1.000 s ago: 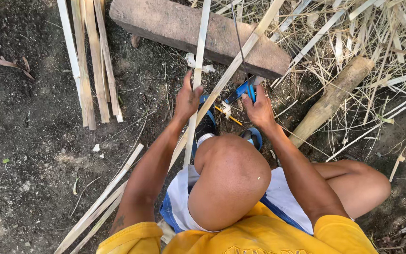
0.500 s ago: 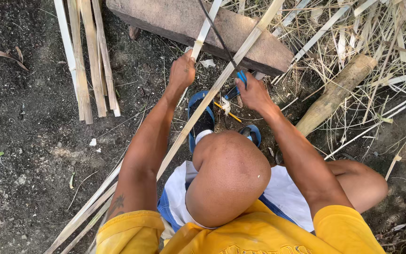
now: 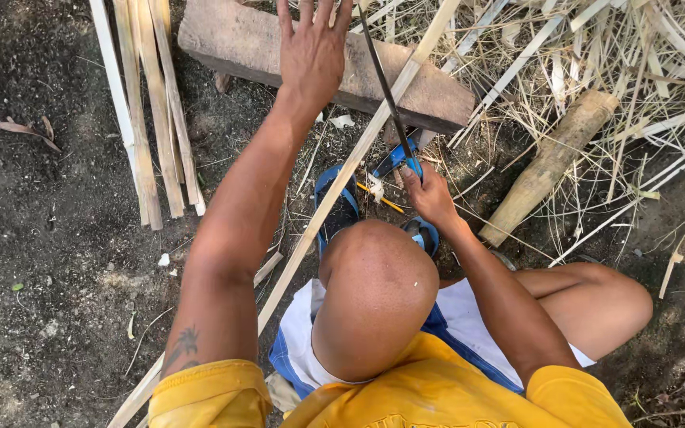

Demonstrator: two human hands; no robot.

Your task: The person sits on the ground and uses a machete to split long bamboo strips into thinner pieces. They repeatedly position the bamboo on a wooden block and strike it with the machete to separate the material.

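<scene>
Bamboo strip (image 3: 358,150), 1 long pc, runs diagonally between both hands. L hand (image 3: 311,51) released, fingers spread flat over 1 wooden block (image 3: 247,47), strip just beside it. R hand (image 3: 431,194) clenched on handle of 1 dark blade (image 3: 380,79), its fingers just beside strip. Cut slats (image 3: 148,119), approx 4, lie well apart to L of L fingers. Round log (image 3: 552,162), 1, near R fingers.

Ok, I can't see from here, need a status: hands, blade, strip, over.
Left hand open, spread over the wooden block. Right hand gripping the dark blade. Long bamboo strip runs diagonally beside the blade. Nothing blocking.
</scene>
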